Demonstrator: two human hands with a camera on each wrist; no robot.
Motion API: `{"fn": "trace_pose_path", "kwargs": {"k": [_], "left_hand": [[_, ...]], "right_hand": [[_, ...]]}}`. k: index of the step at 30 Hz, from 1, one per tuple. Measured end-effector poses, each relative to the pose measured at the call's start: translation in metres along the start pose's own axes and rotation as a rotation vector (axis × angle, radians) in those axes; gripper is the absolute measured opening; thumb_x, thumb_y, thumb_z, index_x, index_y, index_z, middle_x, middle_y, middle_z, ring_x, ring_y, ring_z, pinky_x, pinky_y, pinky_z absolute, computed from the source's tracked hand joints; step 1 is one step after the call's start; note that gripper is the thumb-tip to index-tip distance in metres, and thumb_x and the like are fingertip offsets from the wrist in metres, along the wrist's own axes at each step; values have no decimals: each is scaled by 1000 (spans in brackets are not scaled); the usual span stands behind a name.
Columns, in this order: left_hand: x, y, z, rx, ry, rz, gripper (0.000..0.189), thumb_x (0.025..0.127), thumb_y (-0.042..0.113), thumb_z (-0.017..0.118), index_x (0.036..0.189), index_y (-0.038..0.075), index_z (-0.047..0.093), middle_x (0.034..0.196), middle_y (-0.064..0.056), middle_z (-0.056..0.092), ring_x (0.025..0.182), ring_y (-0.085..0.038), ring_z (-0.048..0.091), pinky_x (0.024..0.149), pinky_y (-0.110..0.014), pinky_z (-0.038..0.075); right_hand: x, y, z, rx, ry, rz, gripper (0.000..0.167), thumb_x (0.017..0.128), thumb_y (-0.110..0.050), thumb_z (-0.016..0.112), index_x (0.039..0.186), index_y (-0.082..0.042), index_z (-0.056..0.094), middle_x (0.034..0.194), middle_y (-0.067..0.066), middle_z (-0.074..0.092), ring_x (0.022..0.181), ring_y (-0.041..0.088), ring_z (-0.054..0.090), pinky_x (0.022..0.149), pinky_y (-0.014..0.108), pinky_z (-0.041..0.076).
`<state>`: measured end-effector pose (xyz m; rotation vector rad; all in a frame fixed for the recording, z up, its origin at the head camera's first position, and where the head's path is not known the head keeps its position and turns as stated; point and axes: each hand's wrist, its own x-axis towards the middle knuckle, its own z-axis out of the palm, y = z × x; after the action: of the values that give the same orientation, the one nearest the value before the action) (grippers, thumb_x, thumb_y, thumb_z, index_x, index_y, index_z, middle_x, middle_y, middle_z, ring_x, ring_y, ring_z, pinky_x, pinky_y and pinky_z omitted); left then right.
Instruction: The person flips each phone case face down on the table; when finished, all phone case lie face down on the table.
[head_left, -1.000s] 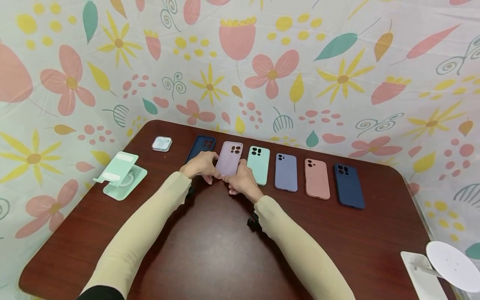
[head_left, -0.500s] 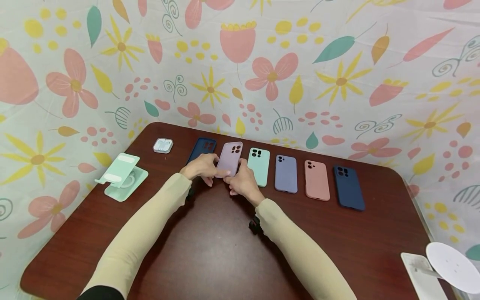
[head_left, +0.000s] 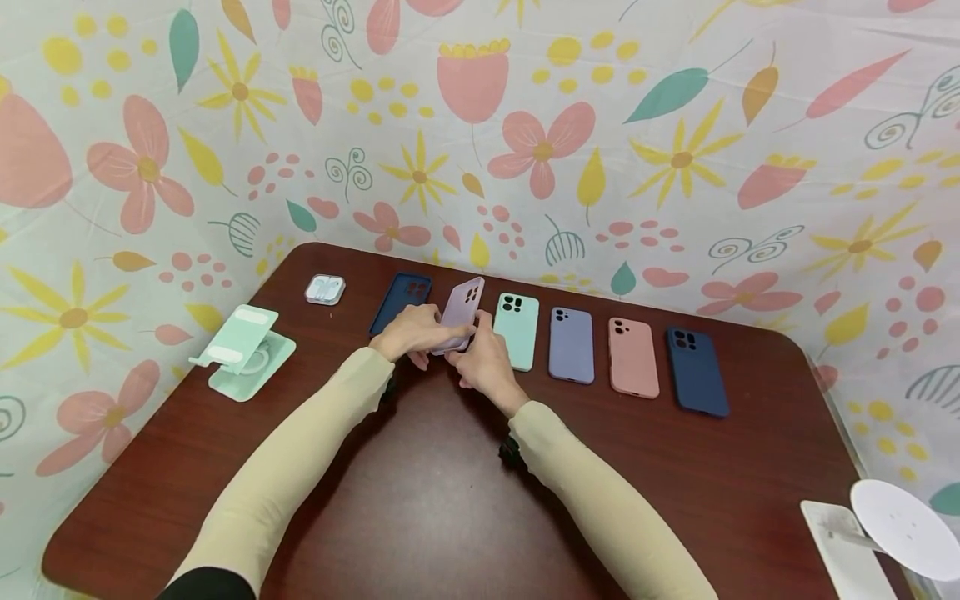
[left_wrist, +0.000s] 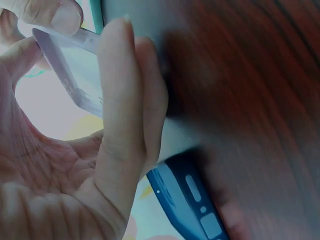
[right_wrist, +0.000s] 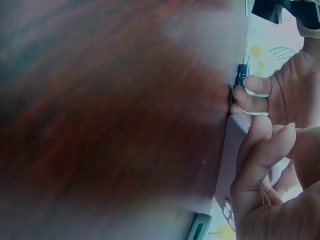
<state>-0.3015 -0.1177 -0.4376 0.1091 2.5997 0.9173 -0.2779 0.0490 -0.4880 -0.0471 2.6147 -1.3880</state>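
In the head view a lilac phone case (head_left: 462, 303) with camera cutouts stands tilted up off the table between both hands. My left hand (head_left: 412, 332) grips its lower part, the thumb reaching across the front. My right hand (head_left: 483, 360) pinches the lower right corner. The right wrist view shows the lilac case's back (right_wrist: 230, 155) behind the right fingers. A dark blue phone case (head_left: 402, 300) lies just left of the left hand, and a mint phone case (head_left: 517, 332) lies right beside the right hand.
Further right lie a periwinkle phone case (head_left: 572, 346), a pink phone case (head_left: 633, 358) and a navy phone case (head_left: 697, 371). At left are boxed earphones (head_left: 326, 289) and a mint folding stand (head_left: 251, 354). A white round-topped stand (head_left: 903, 529) sits near the right edge.
The lilac case has gone from lying nearly flat to tilted up, its left side turned. My left thumb has moved right, across its lower end. My right hand has barely shifted.
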Motion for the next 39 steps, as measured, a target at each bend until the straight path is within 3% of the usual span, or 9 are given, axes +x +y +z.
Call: {"fn": "trace_pose_path", "kwargs": {"k": [2, 7, 15, 19, 25, 29, 33, 36, 39], "left_hand": [[1, 0, 1, -14, -2, -14, 87, 92, 74, 70, 138, 1, 60, 108, -17, 72, 56, -23, 76, 60, -37, 68], [3, 1, 2, -58, -5, -42, 81, 92, 70, 71, 133, 1, 61, 101, -18, 73, 56, -21, 76, 62, -37, 69], [3, -1, 3, -123, -22, -42, 76, 93, 68, 70, 130, 3, 62, 92, -16, 70, 56, -21, 74, 60, -36, 68], [5, -4, 2, -204, -68, -54, 71, 96, 66, 68, 130, 5, 61, 85, -15, 71, 59, -19, 73, 63, -36, 69], [7, -12, 0, -356, -149, -47, 81, 98, 65, 67, 148, 2, 55, 88, -16, 74, 62, -19, 75, 65, -34, 69], [7, -18, -2, -490, -206, -36, 74, 100, 58, 67, 148, 2, 59, 90, -17, 76, 66, -21, 77, 65, -33, 69], [4, -22, -7, -545, -245, -39, 70, 102, 57, 67, 149, 6, 61, 92, -15, 78, 70, -21, 78, 67, -31, 69], [1, -23, -13, -559, -233, -35, 69, 103, 54, 68, 154, 8, 56, 94, -13, 78, 71, -19, 77, 67, -30, 68], [0, -23, -17, -583, -163, 6, 67, 105, 44, 72, 158, 9, 51, 95, -12, 76, 66, -16, 73, 64, -29, 67]], "right_hand": [[5, 6, 3, -14, 9, -16, 101, 94, -20, 81, 173, -12, 18, 68, 9, 72, 43, 24, 68, 45, 36, 60], [-5, -6, -3, 5, 3, 3, 100, 94, -17, 82, 172, -10, 20, 68, 12, 71, 44, 25, 68, 46, 36, 61], [-9, -7, -2, 7, 15, -40, 98, 95, -16, 81, 172, -12, 22, 71, 12, 70, 43, 24, 67, 44, 37, 59], [-9, -6, -2, -13, 14, -50, 96, 96, -17, 80, 172, -9, 22, 73, 11, 71, 44, 22, 67, 44, 35, 59], [-22, -21, -7, -34, 5, -23, 88, 98, -14, 80, 170, -8, 29, 79, 12, 75, 47, 19, 68, 49, 32, 60], [-22, -24, -6, -30, -6, -9, 86, 99, -16, 81, 169, -8, 32, 80, 12, 75, 47, 16, 66, 50, 29, 59], [-19, -25, -4, -7, -19, 16, 87, 98, -18, 83, 168, -6, 33, 78, 11, 74, 46, 14, 65, 49, 27, 58], [-16, -25, -2, -1, -29, 27, 85, 97, -17, 83, 166, -4, 35, 75, 11, 73, 45, 14, 64, 47, 26, 57], [-14, -25, -1, 4, -44, 45, 84, 97, -17, 83, 166, -4, 36, 70, 11, 71, 43, 14, 63, 45, 26, 56]]}}
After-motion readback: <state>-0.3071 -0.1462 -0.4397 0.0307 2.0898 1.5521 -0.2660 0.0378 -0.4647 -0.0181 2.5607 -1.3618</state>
